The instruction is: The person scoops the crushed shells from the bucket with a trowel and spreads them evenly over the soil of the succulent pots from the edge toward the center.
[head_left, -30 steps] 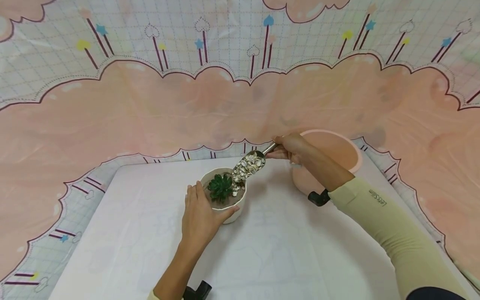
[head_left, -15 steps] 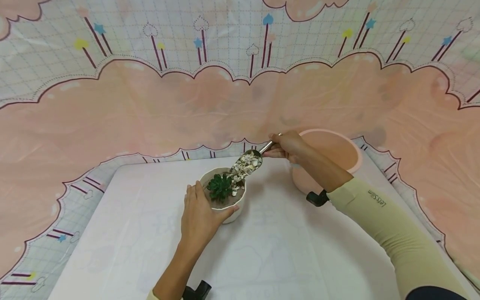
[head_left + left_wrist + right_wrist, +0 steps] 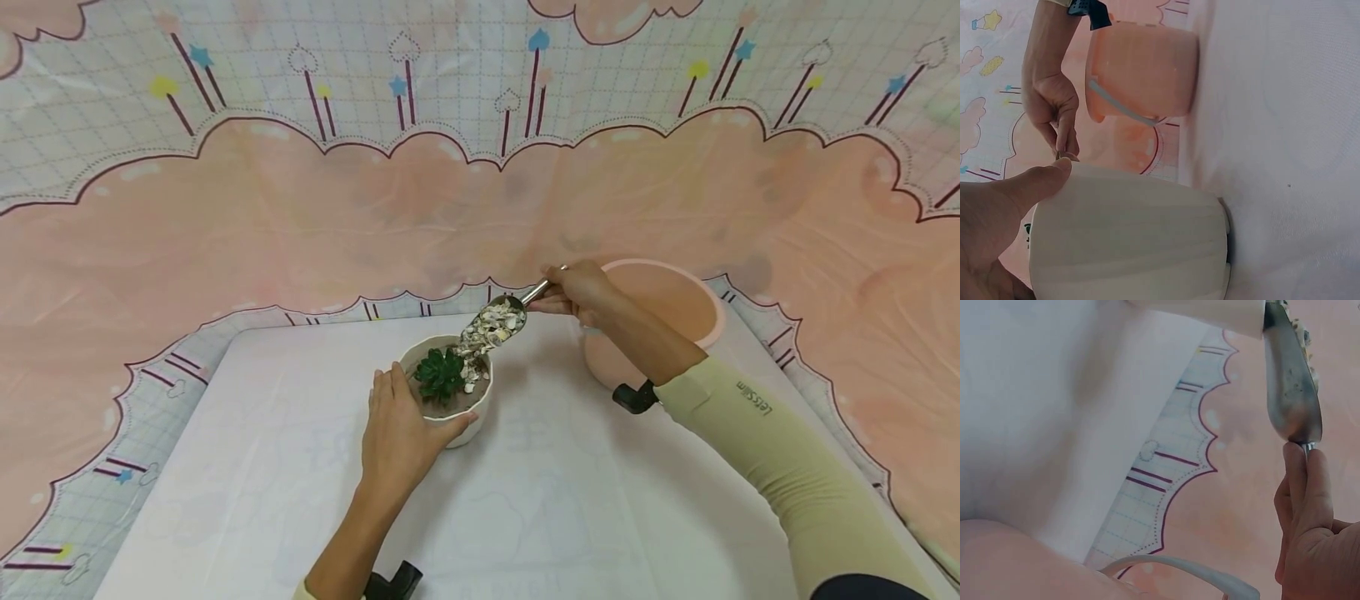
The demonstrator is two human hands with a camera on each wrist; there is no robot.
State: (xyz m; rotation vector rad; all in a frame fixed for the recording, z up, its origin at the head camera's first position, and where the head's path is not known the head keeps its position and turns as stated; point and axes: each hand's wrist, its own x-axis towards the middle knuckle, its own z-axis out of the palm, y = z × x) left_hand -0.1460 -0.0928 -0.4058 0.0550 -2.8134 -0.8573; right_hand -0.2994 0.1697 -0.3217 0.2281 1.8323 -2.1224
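Observation:
A white pot (image 3: pixel 482 414) with a green succulent (image 3: pixel 440 375) set in grey-brown soil stands on the white surface. My left hand (image 3: pixel 397 429) holds its near left side, the thumb at the rim and the fingers along the wall. My right hand (image 3: pixel 587 292) grips the handle of a metal scoop (image 3: pixel 1291 381), tilted down to the left with its tip at the pot's far right rim. Pale stone chips (image 3: pixel 491 325) fill the scoop, and some lie on the soil to the right of the plant.
Behind and below my right forearm stands a pink bucket (image 3: pixel 1147 69) with a grey-white handle (image 3: pixel 1185 565). The white tabletop (image 3: pixel 570 500) ends just beyond the pot. A patterned pink cloth (image 3: pixel 375 217) hangs behind it.
The scoop and right hand have shifted slightly left and down towards the pot, mostly in the first half second. The left hand and pot have stayed in place.

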